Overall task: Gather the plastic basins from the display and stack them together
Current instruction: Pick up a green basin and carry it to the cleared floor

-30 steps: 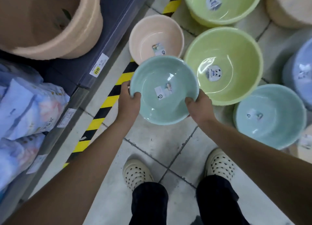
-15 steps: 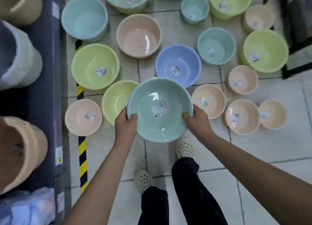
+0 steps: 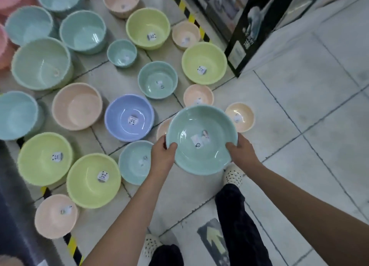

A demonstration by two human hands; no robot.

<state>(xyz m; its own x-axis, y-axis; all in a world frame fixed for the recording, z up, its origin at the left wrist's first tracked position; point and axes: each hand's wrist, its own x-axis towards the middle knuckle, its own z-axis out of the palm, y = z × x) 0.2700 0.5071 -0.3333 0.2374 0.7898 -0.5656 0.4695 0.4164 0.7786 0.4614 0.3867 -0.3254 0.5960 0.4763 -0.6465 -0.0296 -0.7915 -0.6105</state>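
The person holds a round mint-green plastic basin (image 3: 201, 139) in the air above the pale tiled shop floor (image 3: 299, 125), mouth up, with a label stuck inside its bottom. Both hands are closed on its near rim. The left hand (image 3: 162, 158) grips the left side and the right hand (image 3: 242, 152) the right, each with a thumb hooked inside the bowl and the fingers hidden beneath.

Many more basins stand spread over the floor, so the gathering looks far from done, and this appears to be the carrying step. A smaller round mint-green basin (image 3: 135, 162) sits on the floor just beside the left hand. A peach plastic basin (image 3: 162, 128) is partly hidden behind the held one.

The next move probably calls for choosing a basin of like size. The held one would then be centred over it and lowered level, so the rims seat without jamming.
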